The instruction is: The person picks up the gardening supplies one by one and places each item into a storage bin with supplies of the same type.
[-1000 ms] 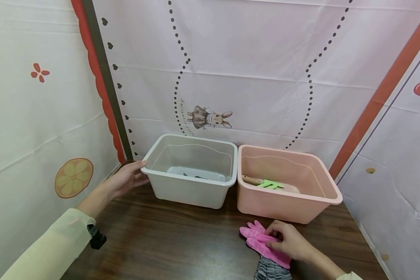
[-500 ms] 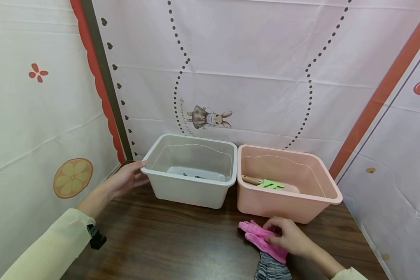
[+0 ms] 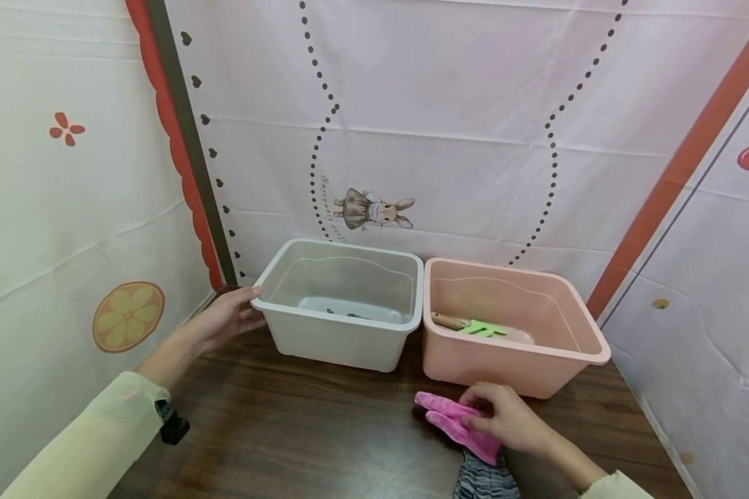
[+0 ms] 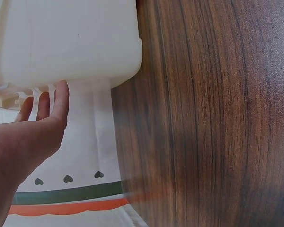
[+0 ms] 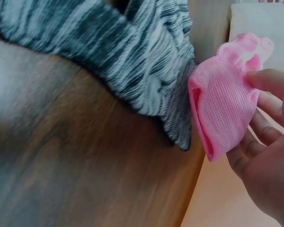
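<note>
While the L hand (image 3: 227, 319) holds the near-left corner of the grey bin (image 3: 333, 346), thumb over the rim and fingers slightly bent beneath it, the R hand (image 3: 505, 419) pinches the pink glove (image 3: 452, 428) btwn thumb and index. The L arm (image 3: 175, 353) stretches fwd from the lower L, black strap (image 3: 173, 421) at the cuff of a pale-yellow sleeve (image 3: 78, 443). The R arm (image 3: 577, 464) extends from the lower R, angled inward, w/ wrist low and back of hand up; its other fingers curve loosely, per the R wrist view. The glove is just in front of the salmon bin (image 3: 505, 367), over the dark wood-grain counter (image 3: 318, 443); can't tell if all of it is lifted clear. Its knit is fine & meshlike, bright pink, w/ finger ends pointing fwd-L. Right by it is a limp marled knit piece (image 3: 483, 478), blk/grey/white, ribbed; can't tell if the two are joined. Both bins: smooth plastic, approx rectangular, rounded corners, lipped rims, side by side. Salmon one holds a tool (image 3: 483, 328) w/ green head & wooden handle; grey one has small dark bits (image 3: 356, 316), too tiny to ID. Behind hangs a creased white cloth (image 3: 449, 104).
</note>
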Available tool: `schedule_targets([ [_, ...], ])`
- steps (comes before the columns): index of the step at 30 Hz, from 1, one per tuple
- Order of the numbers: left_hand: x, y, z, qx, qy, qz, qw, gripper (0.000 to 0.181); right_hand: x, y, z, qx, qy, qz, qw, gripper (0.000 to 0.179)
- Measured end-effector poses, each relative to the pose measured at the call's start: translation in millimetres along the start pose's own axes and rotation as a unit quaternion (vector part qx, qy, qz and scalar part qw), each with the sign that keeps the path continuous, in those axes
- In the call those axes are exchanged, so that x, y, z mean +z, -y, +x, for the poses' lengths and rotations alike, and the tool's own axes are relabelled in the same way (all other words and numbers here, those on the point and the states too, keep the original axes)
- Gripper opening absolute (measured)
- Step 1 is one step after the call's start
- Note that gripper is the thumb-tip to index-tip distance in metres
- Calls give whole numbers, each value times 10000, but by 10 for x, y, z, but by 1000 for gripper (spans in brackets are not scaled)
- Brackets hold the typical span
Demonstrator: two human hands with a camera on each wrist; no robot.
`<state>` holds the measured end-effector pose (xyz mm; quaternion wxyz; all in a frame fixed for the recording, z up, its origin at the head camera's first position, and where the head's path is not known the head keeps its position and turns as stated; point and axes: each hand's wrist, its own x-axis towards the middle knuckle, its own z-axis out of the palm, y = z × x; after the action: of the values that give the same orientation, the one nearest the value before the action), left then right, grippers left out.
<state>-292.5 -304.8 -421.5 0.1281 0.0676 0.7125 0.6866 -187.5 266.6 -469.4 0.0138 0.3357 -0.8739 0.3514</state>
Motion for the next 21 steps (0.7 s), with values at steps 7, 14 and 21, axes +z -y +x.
schedule_targets([
  [7, 4, -7, 8, 5, -24, 20, 10000, 67, 0, 94, 43, -122, -1, 36, 9999, 15],
  [14, 0, 1, 3, -1, -6, 21, 10000, 68, 4, 152, 63, -120, 104, 179, 9997, 13],
  [21, 5, -1, 0, 27, 1, 27, 10000, 66, 12, 142, 54, -158, 85, 172, 9997, 14],
])
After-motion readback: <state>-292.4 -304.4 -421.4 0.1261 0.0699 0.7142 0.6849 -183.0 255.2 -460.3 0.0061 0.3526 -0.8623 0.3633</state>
